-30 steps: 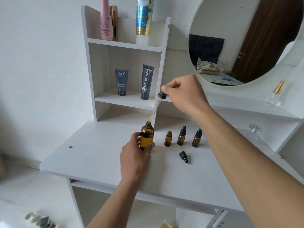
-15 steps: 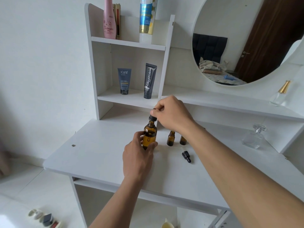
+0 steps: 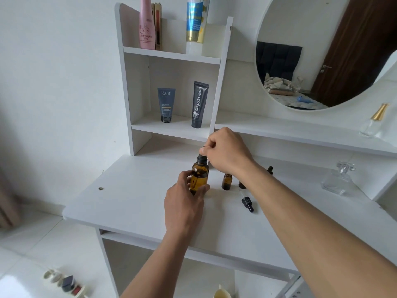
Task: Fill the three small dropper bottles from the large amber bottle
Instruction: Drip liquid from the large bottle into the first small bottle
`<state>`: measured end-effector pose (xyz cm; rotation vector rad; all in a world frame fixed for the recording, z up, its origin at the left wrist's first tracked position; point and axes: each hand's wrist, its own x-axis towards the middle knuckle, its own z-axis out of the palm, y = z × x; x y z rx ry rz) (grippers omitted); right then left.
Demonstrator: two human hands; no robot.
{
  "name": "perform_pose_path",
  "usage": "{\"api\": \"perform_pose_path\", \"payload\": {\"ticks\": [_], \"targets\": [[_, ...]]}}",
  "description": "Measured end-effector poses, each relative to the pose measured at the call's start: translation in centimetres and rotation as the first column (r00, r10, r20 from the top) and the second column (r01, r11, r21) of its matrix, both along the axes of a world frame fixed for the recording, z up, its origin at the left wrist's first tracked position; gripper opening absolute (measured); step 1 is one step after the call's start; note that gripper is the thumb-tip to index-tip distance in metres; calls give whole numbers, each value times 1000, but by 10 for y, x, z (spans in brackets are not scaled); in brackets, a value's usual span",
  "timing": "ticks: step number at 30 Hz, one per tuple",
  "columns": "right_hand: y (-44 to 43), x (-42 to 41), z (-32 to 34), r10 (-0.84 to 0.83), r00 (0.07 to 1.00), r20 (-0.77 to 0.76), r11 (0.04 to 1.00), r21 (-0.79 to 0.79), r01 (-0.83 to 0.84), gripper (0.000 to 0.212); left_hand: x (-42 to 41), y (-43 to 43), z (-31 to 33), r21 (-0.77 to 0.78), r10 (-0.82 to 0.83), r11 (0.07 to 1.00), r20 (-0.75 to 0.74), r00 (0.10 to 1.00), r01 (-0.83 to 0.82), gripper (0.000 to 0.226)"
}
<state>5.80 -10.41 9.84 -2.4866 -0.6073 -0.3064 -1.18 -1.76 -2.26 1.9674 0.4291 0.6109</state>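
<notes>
My left hand [image 3: 184,201] grips the large amber bottle [image 3: 199,177], which stands upright on the white desk [image 3: 133,198]. Its black dropper cap [image 3: 202,158] sits in the bottle's neck, pinched from above by my right hand [image 3: 226,152]. An uncapped small amber bottle [image 3: 226,181] stands just right of it. My right forearm hides most of a second small bottle [image 3: 241,186], and only the black dropper top of a third [image 3: 270,170] shows. A loose small black dropper [image 3: 247,203] lies on the desk in front of them.
A shelf unit holds two dark tubes [image 3: 166,105] [image 3: 199,104], a pink bottle [image 3: 147,24] and a blue-gold tube [image 3: 196,20]. A round mirror [image 3: 322,50] hangs at right. Clear perfume bottles [image 3: 338,179] [image 3: 373,121] stand at the far right. Small items lie on the floor [image 3: 62,282].
My right hand came down from above and lowered the dropper into the large bottle's neck. My left hand has kept its grip on the bottle.
</notes>
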Motion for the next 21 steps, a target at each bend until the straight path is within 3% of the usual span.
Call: {"api": "perform_pose_path", "payload": {"ticks": [13,21], "targets": [[-4,-4,9,0,1000,-20,1000,0,0,25,0,0,0,-3,5,1000,3,1000,-5,39],[-14,-7,48,1,998,64,998,66,-5,21,0,-1,0,1,4,1000,9,1000,-4,40]]}}
